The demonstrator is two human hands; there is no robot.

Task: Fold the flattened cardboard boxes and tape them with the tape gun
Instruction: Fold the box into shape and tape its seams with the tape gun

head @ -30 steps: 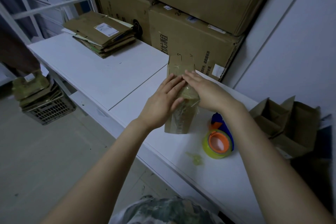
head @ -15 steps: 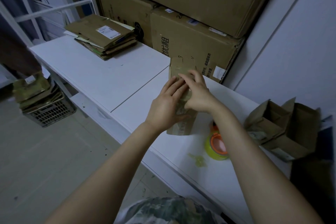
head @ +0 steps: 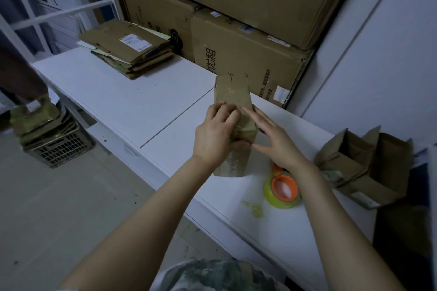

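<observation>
Big stacked cartons (head: 236, 7) fill the back from eleven to one o'clock, standing on the far edge of the long white counter (head: 130, 101). At ten o'clock on the counter lies the pile of flattened boxes (head: 127, 49) that are not yet folded, and at three o'clock two already folded boxes (head: 364, 168) stand with their flaps open upward. In the middle, at twelve o'clock from the person, is the small box (head: 233, 94) in hand, long and narrow, resting on the counter with shiny tape across its upper face. Just beside it at five o'clock lies the tape gun (head: 282, 190) with its yellow-green roll and orange hub, touched by no one. The left hand (head: 216, 136) grips the box from its nine o'clock side, fingers curled over the top and thumb tucked against the near face. The right hand (head: 275, 142) has changed: a second ago it lay flat on the taped seam beside the left, and now it is off the cardboard at the box's three o'clock side, fingers straight and spread, holding nothing. That lift suggests the rubbing-down of this strip is done, so the box is probably ready to be turned for its other end or set with the finished ones. A small scrap of tape (head: 254, 208) sits at six o'clock from the gun.
</observation>
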